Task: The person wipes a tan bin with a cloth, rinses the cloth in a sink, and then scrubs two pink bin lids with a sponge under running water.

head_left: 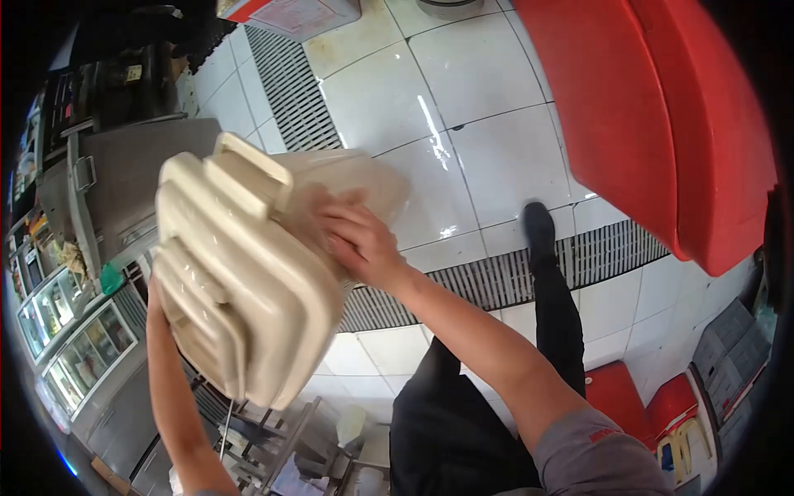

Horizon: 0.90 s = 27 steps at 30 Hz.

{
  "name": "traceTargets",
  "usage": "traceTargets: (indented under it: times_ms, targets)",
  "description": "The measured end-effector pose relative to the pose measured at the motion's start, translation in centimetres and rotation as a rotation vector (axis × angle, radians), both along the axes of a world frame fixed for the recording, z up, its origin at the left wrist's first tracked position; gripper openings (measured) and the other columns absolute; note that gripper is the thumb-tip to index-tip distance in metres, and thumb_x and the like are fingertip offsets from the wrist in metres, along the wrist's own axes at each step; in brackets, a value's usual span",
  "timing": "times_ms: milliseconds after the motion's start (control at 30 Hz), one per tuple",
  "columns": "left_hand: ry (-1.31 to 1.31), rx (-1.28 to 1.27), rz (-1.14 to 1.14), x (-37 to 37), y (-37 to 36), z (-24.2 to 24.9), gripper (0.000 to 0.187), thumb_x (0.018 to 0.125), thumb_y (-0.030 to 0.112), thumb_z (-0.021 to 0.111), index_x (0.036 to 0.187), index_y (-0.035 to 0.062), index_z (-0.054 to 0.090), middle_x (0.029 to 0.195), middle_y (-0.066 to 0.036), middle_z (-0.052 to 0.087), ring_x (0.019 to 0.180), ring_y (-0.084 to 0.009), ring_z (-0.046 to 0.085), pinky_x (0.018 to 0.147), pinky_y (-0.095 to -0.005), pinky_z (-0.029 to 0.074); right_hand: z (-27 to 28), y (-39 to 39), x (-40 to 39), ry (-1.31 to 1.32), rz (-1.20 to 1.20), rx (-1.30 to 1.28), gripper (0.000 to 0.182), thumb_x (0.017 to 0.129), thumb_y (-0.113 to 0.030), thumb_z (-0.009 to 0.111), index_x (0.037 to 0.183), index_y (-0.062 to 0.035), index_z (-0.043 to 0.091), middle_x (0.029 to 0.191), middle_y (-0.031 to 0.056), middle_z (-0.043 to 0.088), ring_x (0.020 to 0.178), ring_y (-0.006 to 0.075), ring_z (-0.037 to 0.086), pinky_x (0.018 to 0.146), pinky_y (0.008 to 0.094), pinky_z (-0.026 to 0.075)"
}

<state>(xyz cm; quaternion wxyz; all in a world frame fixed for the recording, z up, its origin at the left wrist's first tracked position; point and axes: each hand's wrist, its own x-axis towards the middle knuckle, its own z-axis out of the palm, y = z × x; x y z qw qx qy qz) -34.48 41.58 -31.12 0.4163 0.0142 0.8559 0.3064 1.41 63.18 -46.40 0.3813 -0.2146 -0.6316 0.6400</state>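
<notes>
A beige plastic bin with a stepped lid (pixel 248 273) fills the left middle of the head view, tilted, its body running away toward the upper right and smeared by motion. My right hand (pixel 351 236) lies against the bin's side just below the lid, fingers curled on it and partly blurred. A raised loop-shaped handle (pixel 252 165) stands out at the lid's far edge. On the left, my left forearm (pixel 169 388) reaches up along the bin, and the hand's fingers are hidden behind the lid.
White floor tiles (pixel 513 149), wet and shiny, are crossed by a drain grate (pixel 463 285). A large red plastic container (pixel 612 107) stands at the right. Steel counters (pixel 124 182) line the left, and a metal rack (pixel 306 446) stands below. My shoe (pixel 539 227) rests near the grate.
</notes>
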Motion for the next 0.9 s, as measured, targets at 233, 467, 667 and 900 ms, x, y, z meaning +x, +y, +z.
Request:
traceTargets:
  times_ms: [233, 467, 667, 900]
  targets:
    - [0.861, -0.029, -0.344, 18.5, 7.8, 3.1, 0.049, 0.089, 0.038, 0.031, 0.123, 0.0047, 0.040, 0.124, -0.015, 0.039, 0.112, -0.0265, 0.041, 0.096, -0.0354, 0.032, 2.5, -4.2, 5.8, -0.008, 0.084, -0.166, 0.032, 0.073, -0.003, 0.049, 0.103, 0.0029, 0.056, 0.119, 0.0155, 0.048, 0.111, 0.0293, 0.045, 0.093, 0.0375, 0.034]
    - [0.772, 0.076, -0.030, 21.4, 10.9, 2.7, 0.055, 0.076, 0.049, 0.047, 0.115, 0.0093, 0.044, 0.104, -0.012, 0.050, 0.093, -0.0218, 0.050, 0.077, -0.0339, 0.043, -9.7, -6.9, 5.6, 0.025, 0.069, -0.167, 0.036, 0.073, -0.009, 0.046, 0.106, 0.0045, 0.054, 0.119, 0.0213, 0.046, 0.111, 0.0351, 0.043, 0.095, 0.0387, 0.032]
    - [0.885, 0.131, -0.166, 22.3, 15.6, -1.6, 0.057, 0.079, 0.042, 0.048, 0.124, 0.0073, 0.040, 0.111, -0.014, 0.049, 0.101, -0.0231, 0.050, 0.087, -0.0319, 0.041, -26.8, -7.4, 3.4, 0.071, -0.093, -0.188, 0.039, 0.083, -0.024, 0.040, 0.110, 0.0013, 0.052, 0.114, 0.0193, 0.050, 0.108, 0.0337, 0.046, 0.092, 0.0383, 0.034]
    - [1.236, -0.029, -0.467, 23.7, 14.4, -1.7, 0.046, 0.084, 0.030, 0.046, 0.122, 0.0034, 0.044, 0.110, -0.011, 0.051, 0.102, -0.0198, 0.049, 0.090, -0.0265, 0.036, -36.8, -5.6, 2.0, -0.228, 0.089, -0.631, 0.040, 0.089, -0.026, 0.041, 0.113, 0.0041, 0.049, 0.119, 0.0139, 0.049, 0.114, 0.0252, 0.042, 0.096, 0.0333, 0.030]
